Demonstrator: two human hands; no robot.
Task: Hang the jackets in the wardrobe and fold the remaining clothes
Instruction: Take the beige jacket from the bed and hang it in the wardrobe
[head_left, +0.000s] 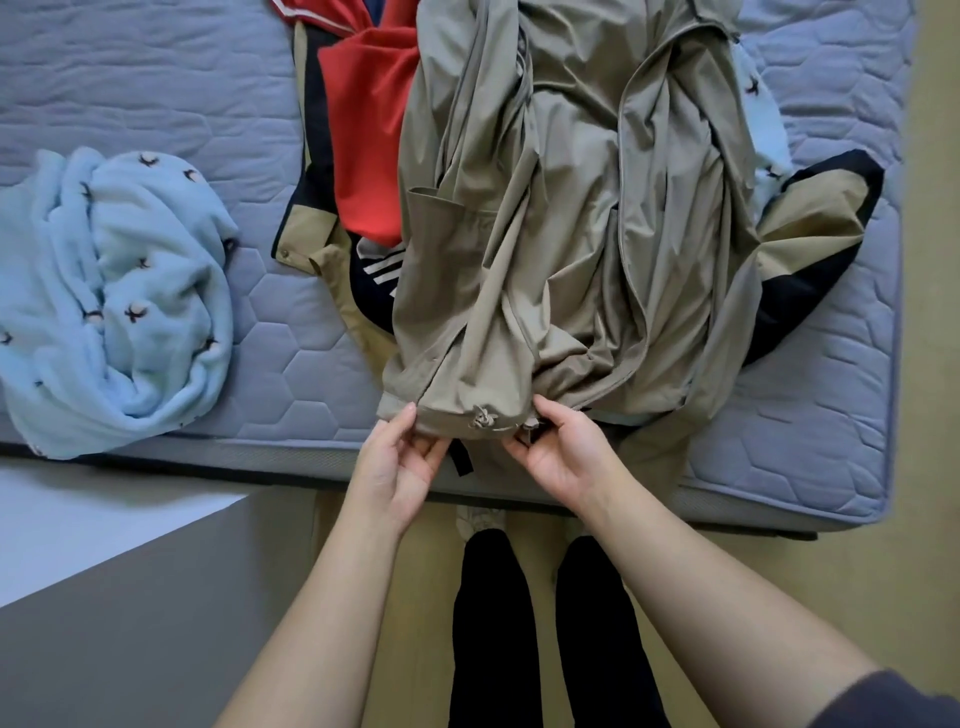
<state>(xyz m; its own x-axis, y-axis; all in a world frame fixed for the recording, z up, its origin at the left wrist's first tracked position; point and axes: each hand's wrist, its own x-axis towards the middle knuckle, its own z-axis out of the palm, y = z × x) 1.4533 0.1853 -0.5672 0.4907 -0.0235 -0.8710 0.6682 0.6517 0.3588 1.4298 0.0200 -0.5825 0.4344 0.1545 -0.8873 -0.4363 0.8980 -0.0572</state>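
A crumpled khaki jacket (561, 218) lies spread over the middle of the grey quilted mattress (291, 332). Its near hem with a knotted drawcord hangs at the bed's front edge. My left hand (400, 467) pinches that hem on the left of the knot. My right hand (561, 452) pinches the hem on the right. Under the khaki jacket lie a red garment (369, 140) and a tan and navy jacket (815, 228) with white stripes. A light blue fleece garment (119, 301) with small dark motifs sits bunched at the left.
The mattress's front edge runs across the frame just beyond my hands. A white and grey surface (119, 597) stands at the lower left beside my legs. Beige floor (831, 597) shows at the right and below the bed.
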